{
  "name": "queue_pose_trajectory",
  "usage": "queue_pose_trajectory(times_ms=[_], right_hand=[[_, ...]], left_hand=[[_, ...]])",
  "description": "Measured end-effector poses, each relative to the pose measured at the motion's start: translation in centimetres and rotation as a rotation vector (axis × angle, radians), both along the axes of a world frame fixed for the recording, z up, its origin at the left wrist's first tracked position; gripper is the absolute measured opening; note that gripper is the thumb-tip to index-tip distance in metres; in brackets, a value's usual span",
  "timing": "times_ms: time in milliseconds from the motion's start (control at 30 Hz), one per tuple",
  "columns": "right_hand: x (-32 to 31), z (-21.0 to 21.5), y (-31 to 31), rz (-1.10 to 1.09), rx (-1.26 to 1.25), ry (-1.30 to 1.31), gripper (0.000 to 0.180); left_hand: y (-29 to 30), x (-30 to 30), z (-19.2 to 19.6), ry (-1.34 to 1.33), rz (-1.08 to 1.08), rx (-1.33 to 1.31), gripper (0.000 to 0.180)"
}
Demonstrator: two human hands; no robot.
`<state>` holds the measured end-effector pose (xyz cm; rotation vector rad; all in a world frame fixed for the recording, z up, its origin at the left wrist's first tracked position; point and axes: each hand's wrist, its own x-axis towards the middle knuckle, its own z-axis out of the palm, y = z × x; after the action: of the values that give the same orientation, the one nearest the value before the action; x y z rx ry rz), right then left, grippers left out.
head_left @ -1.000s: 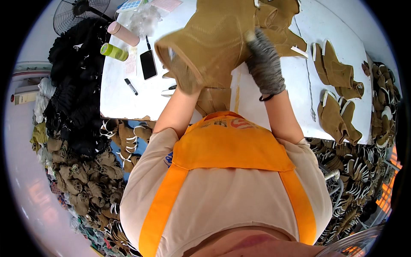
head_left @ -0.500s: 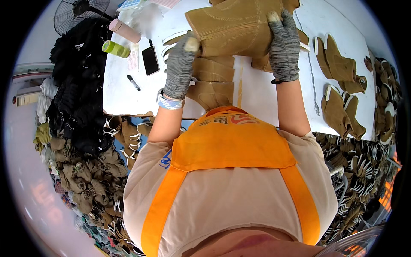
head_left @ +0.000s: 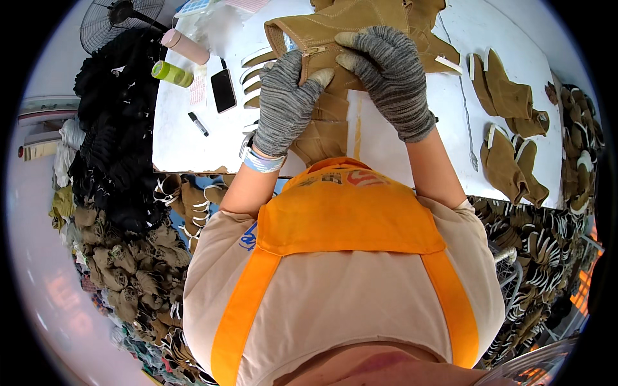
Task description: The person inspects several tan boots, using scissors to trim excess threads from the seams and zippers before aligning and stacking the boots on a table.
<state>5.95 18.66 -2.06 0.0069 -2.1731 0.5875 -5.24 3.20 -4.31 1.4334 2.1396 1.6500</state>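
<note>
A tan boot upper (head_left: pixel 360 26) with a zipper (head_left: pixel 315 51) along its side is held above the white table, its opening facing left. My left hand (head_left: pixel 286 103), in a grey knit glove, grips the upper's edge just below the zipper end, thumb on the outside. My right hand (head_left: pixel 393 80), gloved alike, has its thumb and forefinger curled on the upper just right of the zipper pull. Part of its grip is hidden behind the palm. Under my hands, more tan uppers (head_left: pixel 322 138) lie stacked on the table.
At the left of the table (head_left: pixel 174 141) are a black phone (head_left: pixel 223 91), a marker (head_left: pixel 198 124), a green bottle (head_left: pixel 172 74) and a pink bottle (head_left: pixel 185 46). Tan uppers (head_left: pixel 505 164) lie at the right. Piles of dark material (head_left: pixel 116 122) and uppers flank the table; a fan (head_left: pixel 119 19) stands far left.
Both hands have come closer together at the zipper end. The right hand has moved left and down from the upper's right side; the upper has been turned, and its opening now shows.
</note>
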Motion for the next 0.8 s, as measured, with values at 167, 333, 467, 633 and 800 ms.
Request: queue_pose_trajectory(times_ms=[167,333,467,633,800], right_hand=[[-0.4,0.2,-0.4,-0.002,-0.06,0.041,0.024],[-1.5,-0.2,-0.9,0.098,-0.105,0.1,0.025],[-1.1,-0.6,-1.8,0.01,-0.069,0.071,0.022],[0.6,-2.8,-1.7,0.059,-0.143,0.037,0.026],[6.9,-3.3,2.6,-0.283,-0.231,-0.259,0.022]], left_hand=[[0.0,-0.3,-1.0,0.028,-0.003,-0.022,0.034],[0.2,0.1,-0.7,0.225,-0.009,-0.072,0.03],[0.1,-0.3,-0.7,0.446,-0.035,-0.071,0.029],[0.1,0.0,-2.4,0.232,-0.146,-0.159,0.029],[-1.5,-3.5,-4.6,0.169,-0.302,-0.247,0.038]])
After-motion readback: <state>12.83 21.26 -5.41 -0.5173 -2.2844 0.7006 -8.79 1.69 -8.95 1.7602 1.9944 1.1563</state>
